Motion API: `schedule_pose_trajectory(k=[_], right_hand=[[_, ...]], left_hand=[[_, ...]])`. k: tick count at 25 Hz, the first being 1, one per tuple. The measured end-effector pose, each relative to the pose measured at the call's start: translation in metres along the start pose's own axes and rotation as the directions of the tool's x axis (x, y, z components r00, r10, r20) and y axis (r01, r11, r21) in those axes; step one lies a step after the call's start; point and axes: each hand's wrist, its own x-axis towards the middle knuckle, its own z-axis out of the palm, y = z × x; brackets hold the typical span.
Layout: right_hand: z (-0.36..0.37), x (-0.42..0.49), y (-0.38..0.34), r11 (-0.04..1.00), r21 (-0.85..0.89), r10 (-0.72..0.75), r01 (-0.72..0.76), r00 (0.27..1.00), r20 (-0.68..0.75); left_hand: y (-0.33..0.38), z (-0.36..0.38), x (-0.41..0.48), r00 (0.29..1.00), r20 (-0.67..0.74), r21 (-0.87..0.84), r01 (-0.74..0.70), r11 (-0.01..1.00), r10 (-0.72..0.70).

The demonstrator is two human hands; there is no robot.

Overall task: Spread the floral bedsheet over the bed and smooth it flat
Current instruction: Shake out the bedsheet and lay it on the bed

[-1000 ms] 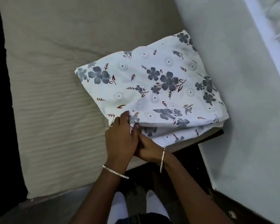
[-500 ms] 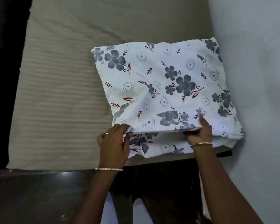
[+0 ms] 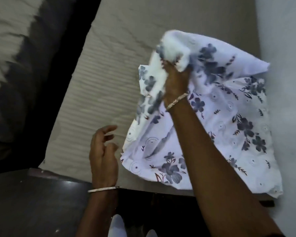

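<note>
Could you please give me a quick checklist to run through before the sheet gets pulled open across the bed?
1. Right hand grips a lifted bunch of the floral bedsheet: ok.
2. Left hand holding the sheet: not ok; it is open beside the near edge, not gripping it.
3. Mattress shows uncovered left of the sheet: ok.
4. Sheet opened out: not ok; it lies bunched by the wall.
5. Which corner or edge the right hand has: cannot tell, blurred.
</note>
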Motion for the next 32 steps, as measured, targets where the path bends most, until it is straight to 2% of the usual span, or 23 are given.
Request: schedule_pose_trajectory(k=[1, 2, 3, 4, 5, 6, 7, 8, 9, 11, 12, 13, 14, 15, 17, 18, 20, 21, 22, 24, 27, 29, 32], right_hand=[[0.027, -0.002, 0.014, 0.994, -0.106, 0.023, -0.012, 0.995, 0.099], [0.051, -0.005, 0.024, 0.974, -0.224, 0.073, -0.013, 0.962, 0.262], [0.082, -0.018, 0.037, 0.932, -0.362, 0.184, -0.013, 0.877, 0.444], [0.110, -0.039, 0.047, 0.881, -0.472, 0.315, 0.025, 0.713, 0.626], [0.130, -0.059, 0.061, 0.823, -0.549, 0.416, 0.146, 0.503, 0.758], [0.143, -0.072, 0.078, 0.765, -0.569, 0.488, 0.301, 0.305, 0.818], [0.144, -0.081, 0.097, 0.728, -0.536, 0.506, 0.428, 0.192, 0.841], [0.139, -0.085, 0.107, 0.686, -0.535, 0.529, 0.494, 0.166, 0.832], [0.133, -0.079, 0.123, 0.722, -0.549, 0.520, 0.422, 0.193, 0.832], [0.116, -0.056, 0.144, 0.818, -0.562, 0.464, 0.121, 0.437, 0.771], [0.105, -0.040, 0.149, 0.822, -0.564, 0.418, 0.076, 0.592, 0.689], [0.094, -0.020, 0.156, 0.798, -0.593, 0.344, 0.108, 0.725, 0.596], [0.085, 0.001, 0.158, 0.732, -0.653, 0.238, 0.193, 0.826, 0.511], [0.078, 0.024, 0.155, 0.627, -0.718, 0.111, 0.302, 0.878, 0.466], [0.076, 0.067, 0.153, 0.420, -0.763, -0.084, 0.491, 0.858, 0.506], [0.081, 0.086, 0.151, 0.329, -0.771, -0.087, 0.545, 0.831, 0.550], [0.103, 0.117, 0.150, 0.130, -0.804, 0.067, 0.580, 0.804, 0.590], [0.116, 0.127, 0.149, 0.065, -0.829, 0.185, 0.556, 0.810, 0.557], [0.128, 0.136, 0.152, 0.033, -0.849, 0.285, 0.528, 0.809, 0.514], [0.149, 0.148, 0.156, 0.030, -0.877, 0.396, 0.479, 0.800, 0.450], [0.170, 0.157, 0.164, -0.035, -0.860, 0.482, 0.509, 0.762, 0.432], [0.176, 0.162, 0.168, -0.051, -0.871, 0.509, 0.488, 0.764, 0.398], [0.188, 0.168, 0.157, -0.244, -0.803, 0.479, 0.544, 0.787, 0.388]], left_hand=[[0.002, -0.011, 0.012, 0.996, -0.066, -0.091, 0.053, 0.994, -0.059], [0.001, -0.023, 0.026, 0.985, -0.135, -0.161, 0.086, 0.983, -0.109], [-0.001, -0.036, 0.040, 0.971, -0.193, -0.225, 0.099, 0.969, -0.144], [-0.008, -0.050, 0.057, 0.946, -0.265, -0.246, 0.121, 0.962, -0.186], [-0.016, -0.063, 0.072, 0.915, -0.327, -0.278, 0.146, 0.949, -0.236], [-0.026, -0.075, 0.083, 0.868, -0.388, -0.318, 0.191, 0.929, -0.311], [-0.039, -0.086, 0.094, 0.822, -0.419, -0.357, 0.243, 0.902, -0.387], [-0.051, -0.096, 0.104, 0.777, -0.428, -0.389, 0.304, 0.870, -0.463], [-0.064, -0.107, 0.113, 0.735, -0.433, -0.401, 0.362, 0.842, -0.522], [-0.089, -0.125, 0.125, 0.680, -0.441, -0.299, 0.505, 0.810, -0.586], [-0.097, -0.130, 0.128, 0.672, -0.443, -0.211, 0.566, 0.797, -0.594], [-0.103, -0.132, 0.131, 0.670, -0.451, -0.141, 0.598, 0.789, -0.589], [-0.112, -0.136, 0.134, 0.651, -0.466, -0.113, 0.628, 0.770, -0.599], [-0.113, -0.138, 0.137, 0.617, -0.476, -0.121, 0.660, 0.742, -0.627], [-0.122, -0.147, 0.146, 0.550, -0.464, -0.121, 0.737, 0.665, -0.694], [-0.128, -0.149, 0.151, 0.509, -0.436, -0.124, 0.783, 0.610, -0.742], [-0.148, -0.156, 0.158, 0.425, -0.399, -0.133, 0.850, 0.510, -0.813], [-0.167, -0.160, 0.162, 0.386, -0.396, -0.145, 0.870, 0.472, -0.833], [-0.181, -0.163, 0.165, 0.366, -0.378, -0.179, 0.872, 0.455, -0.851], [-0.188, -0.165, 0.169, 0.374, -0.290, -0.289, 0.843, 0.453, -0.881], [-0.161, -0.165, 0.169, 0.360, -0.174, -0.408, 0.821, 0.400, -0.917], [-0.164, -0.170, 0.169, 0.349, -0.114, -0.452, 0.816, 0.361, -0.930], [-0.166, -0.177, 0.169, 0.352, -0.036, -0.542, 0.779, 0.314, -0.935]])
